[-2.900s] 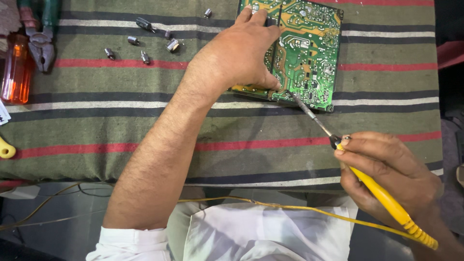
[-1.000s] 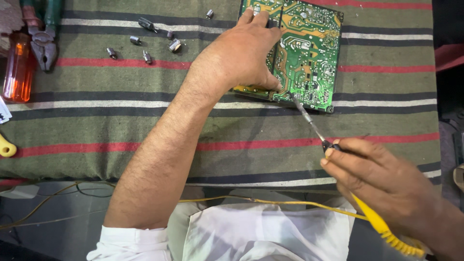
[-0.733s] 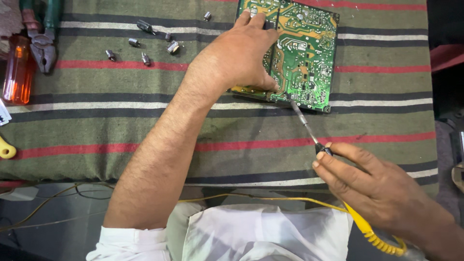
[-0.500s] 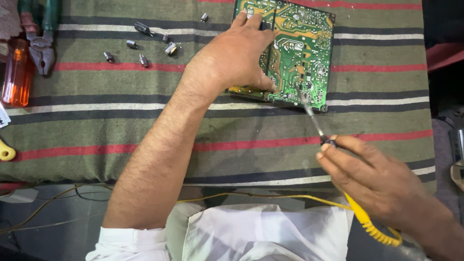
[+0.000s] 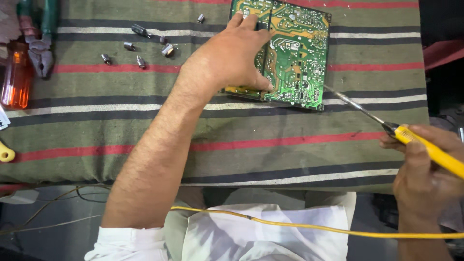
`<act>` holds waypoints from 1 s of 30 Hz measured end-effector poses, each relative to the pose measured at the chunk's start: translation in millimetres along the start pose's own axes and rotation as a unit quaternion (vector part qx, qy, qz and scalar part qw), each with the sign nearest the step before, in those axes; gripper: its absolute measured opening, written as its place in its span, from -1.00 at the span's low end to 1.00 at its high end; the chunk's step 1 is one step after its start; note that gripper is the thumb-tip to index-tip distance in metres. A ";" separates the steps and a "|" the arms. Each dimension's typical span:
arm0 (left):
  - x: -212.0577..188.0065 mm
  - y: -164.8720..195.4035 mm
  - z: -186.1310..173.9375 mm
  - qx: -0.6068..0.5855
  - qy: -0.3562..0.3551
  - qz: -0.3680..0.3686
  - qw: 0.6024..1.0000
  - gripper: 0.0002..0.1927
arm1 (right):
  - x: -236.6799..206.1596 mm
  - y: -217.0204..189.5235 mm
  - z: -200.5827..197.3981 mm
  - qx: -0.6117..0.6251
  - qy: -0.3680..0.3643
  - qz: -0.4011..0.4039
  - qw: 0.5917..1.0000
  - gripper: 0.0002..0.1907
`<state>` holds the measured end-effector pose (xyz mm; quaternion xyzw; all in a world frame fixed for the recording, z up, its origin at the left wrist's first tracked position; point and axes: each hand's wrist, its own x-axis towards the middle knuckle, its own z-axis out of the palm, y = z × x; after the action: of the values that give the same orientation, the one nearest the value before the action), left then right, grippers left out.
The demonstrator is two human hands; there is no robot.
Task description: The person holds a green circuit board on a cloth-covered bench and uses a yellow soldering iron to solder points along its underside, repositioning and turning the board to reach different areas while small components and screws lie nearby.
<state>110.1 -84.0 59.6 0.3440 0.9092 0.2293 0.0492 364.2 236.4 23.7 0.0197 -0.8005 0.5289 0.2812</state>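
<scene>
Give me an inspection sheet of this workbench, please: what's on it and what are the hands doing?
Surface: striped cloth over the bench.
Job's things: green circuit board; yellow soldering iron, tip just off the board's right edge.
Clutter: small metal parts, pliers, orange screwdriver.
Hands: left hand presses on the board; right hand grips the iron.
Cables: yellow cord across the lap.
Surroundings: thin wires below the bench.

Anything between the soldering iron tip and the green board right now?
Nothing visible. The soldering iron in the right hand points at the circuit board across bare striped cloth; the left hand presses the board's other side.
</scene>
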 end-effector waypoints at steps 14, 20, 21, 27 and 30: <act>-2.7 19.4 -5.5 0.017 -0.032 0.011 0.999 0.23 | -4.6 -16.4 -48.9 -0.207 -0.007 -0.023 0.978 -0.91; -3.9 17.6 -3.5 0.006 -0.045 -0.001 0.999 0.21 | 15.5 -6.0 -25.2 0.120 0.049 0.010 0.992 -0.84; -3.7 17.0 -3.8 0.007 -0.044 0.000 0.999 0.21 | 19.0 -6.6 -15.0 0.096 0.028 -0.016 0.995 -0.82; -4.3 11.4 -2.6 0.018 -0.030 0.008 0.999 0.19 | 35.6 -22.7 26.0 0.001 -0.039 -0.086 0.996 -0.83; -5.2 9.4 -2.0 0.021 -0.032 0.004 0.999 0.18 | 36.5 -33.5 34.6 -0.096 -0.065 -0.108 0.987 -0.82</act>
<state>119.3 -81.9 65.2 0.3556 0.9105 0.1988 0.0702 329.7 201.7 59.1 0.1128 -0.8571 0.4142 0.2846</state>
